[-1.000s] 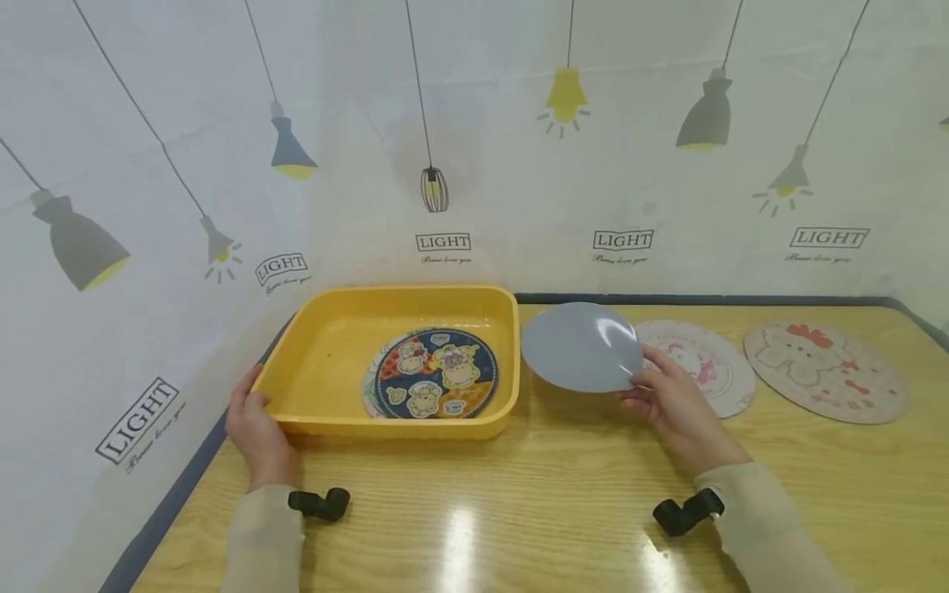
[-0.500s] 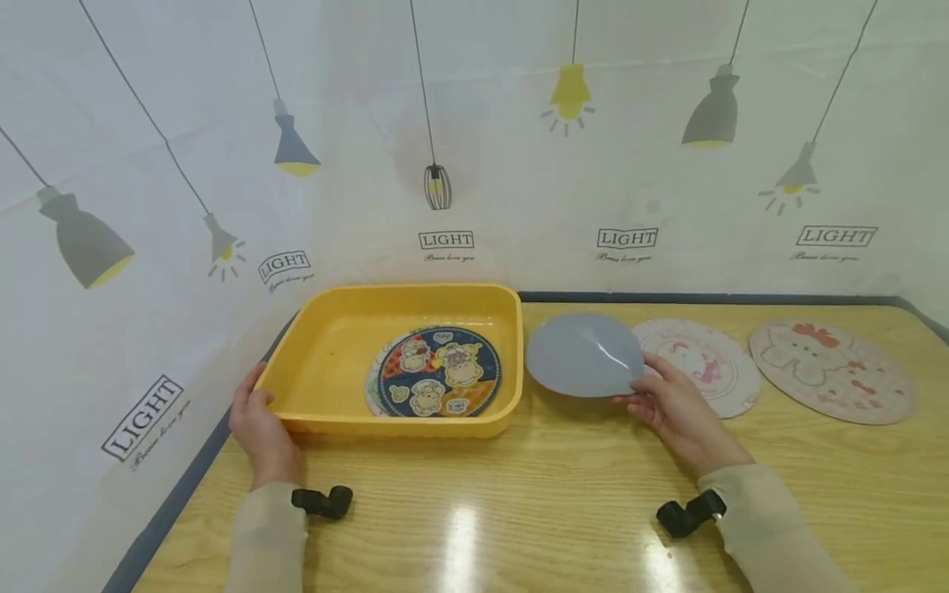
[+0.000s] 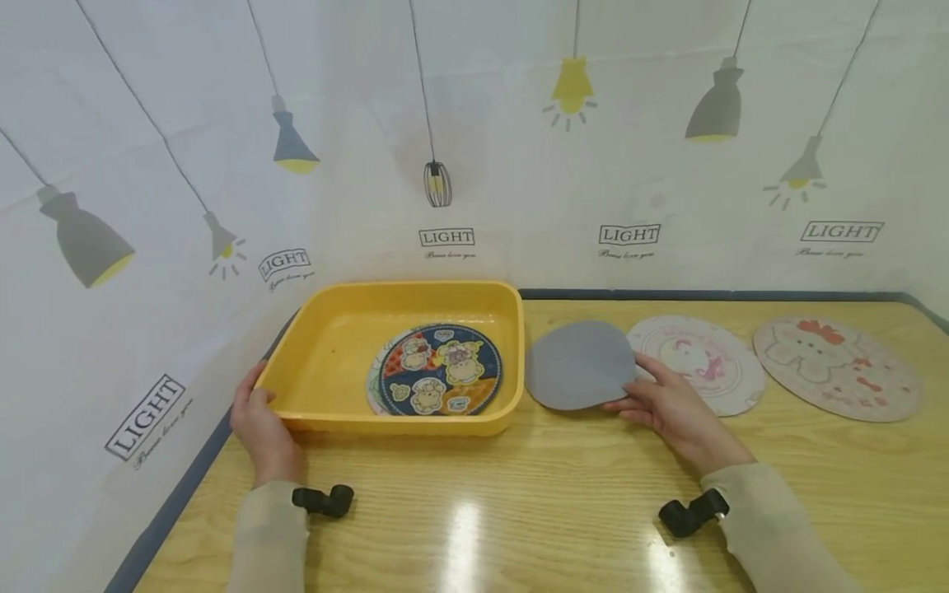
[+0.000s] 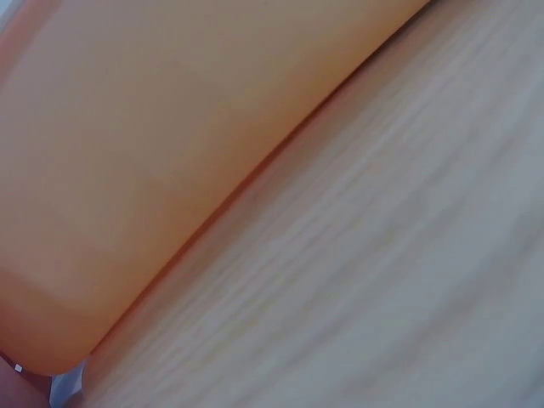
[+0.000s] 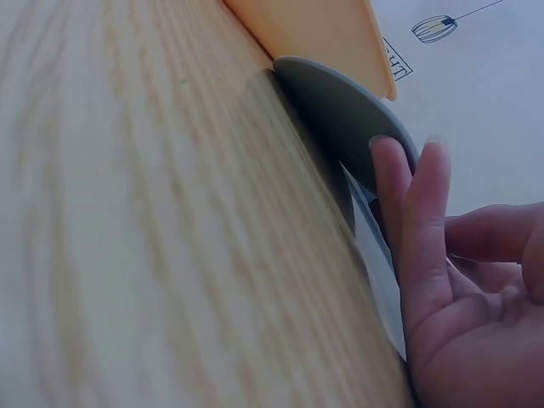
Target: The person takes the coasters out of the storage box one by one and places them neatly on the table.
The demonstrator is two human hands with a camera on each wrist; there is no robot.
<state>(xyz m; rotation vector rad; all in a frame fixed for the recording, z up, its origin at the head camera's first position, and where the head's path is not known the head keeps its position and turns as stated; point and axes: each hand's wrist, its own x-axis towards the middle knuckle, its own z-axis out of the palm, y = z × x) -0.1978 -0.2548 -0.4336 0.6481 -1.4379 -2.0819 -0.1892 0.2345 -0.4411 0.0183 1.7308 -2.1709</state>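
Grey disc point(image 3: 581, 366), right of centre in the head view, and we go from the left: left hand point(image 3: 265, 432) curled round the lower-left corner of the tray point(image 3: 315, 358). Inside, toward the right, a blue disc point(image 3: 439, 371) overlaps a pale disc point(image 3: 374, 385). Just beside the right wall, that grey disc, tilted over the counter point(image 3: 534, 511), its lower-right edge pinched by the right hand point(image 3: 676, 413)! Then a white disc point(image 3: 704, 362), and far right, a red-bow disc point(image 3: 838, 371).

We count one tray point(image 3: 319, 354), at least five round discs point(image 3: 580, 365), two hands point(image 3: 265, 435), two wrist cameras point(image 3: 680, 519) and seven printed lamps point(image 3: 89, 237).
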